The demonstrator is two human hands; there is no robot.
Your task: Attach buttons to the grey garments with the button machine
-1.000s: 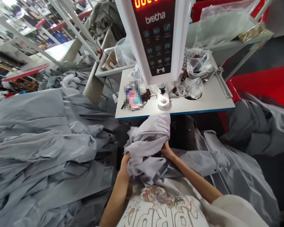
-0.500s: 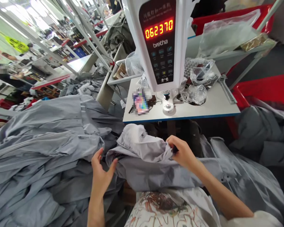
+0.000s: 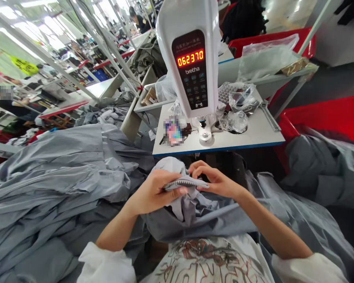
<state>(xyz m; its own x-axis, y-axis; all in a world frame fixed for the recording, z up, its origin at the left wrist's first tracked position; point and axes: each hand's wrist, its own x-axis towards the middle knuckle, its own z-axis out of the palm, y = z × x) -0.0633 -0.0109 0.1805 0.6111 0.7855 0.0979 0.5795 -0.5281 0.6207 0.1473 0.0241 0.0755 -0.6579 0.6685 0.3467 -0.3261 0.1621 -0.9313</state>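
A grey-blue garment [image 3: 191, 216] is gathered over the person's lap, just below the near edge of a white sewing table [image 3: 253, 135]. A narrow folded hem [image 3: 183, 182] of the garment is pinched between the thumb and fingers of the left hand [image 3: 149, 192], and its far end is clamped by the curled fingers of the right hand [image 3: 215, 179]. The hands are close together, and the hem appears to be held taut between them so that its edge is kept exposed. A large heap of grey-blue garments [image 3: 47, 165] is placed to the left, and more grey cloth [image 3: 318, 173] lies beside a red bin [image 3: 327, 110], both seemingly kept within reach. A sewing machine head [image 3: 190, 67] stands on the table, with plastic bags [image 3: 235, 122] and a metal wrench [image 3: 268, 116] set off to its right.
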